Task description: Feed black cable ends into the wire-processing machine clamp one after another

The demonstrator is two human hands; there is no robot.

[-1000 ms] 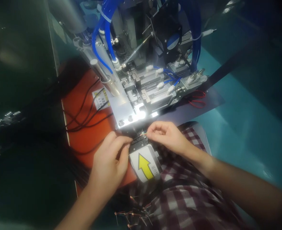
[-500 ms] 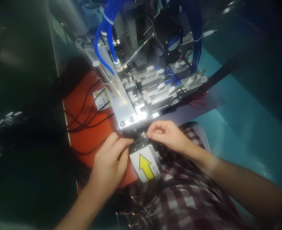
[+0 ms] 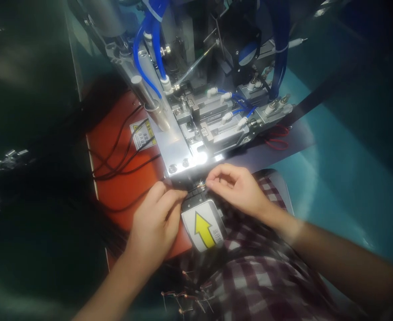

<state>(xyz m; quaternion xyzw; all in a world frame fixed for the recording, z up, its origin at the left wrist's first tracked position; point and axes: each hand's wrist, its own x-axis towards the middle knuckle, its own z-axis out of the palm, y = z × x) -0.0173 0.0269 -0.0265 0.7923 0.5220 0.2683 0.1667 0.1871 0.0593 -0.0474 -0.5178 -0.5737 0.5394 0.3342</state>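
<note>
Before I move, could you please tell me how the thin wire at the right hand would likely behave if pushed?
The wire looks very slender, so it would probably bend rather than stay stiff. Being tiny beside the right hand, it is likely light.

- Dim overall; edges fall off dark, upper-right corner nearly black.
- Centre brightest: white glare blows out front edge of metal plate.
- Dark shadow over upper-left of orange base.
- Outer edges smeared.
- Left hand, right hand lit, slightly soft; thin wire barely resolves.
- Arrow label fairly crisp.
</note>
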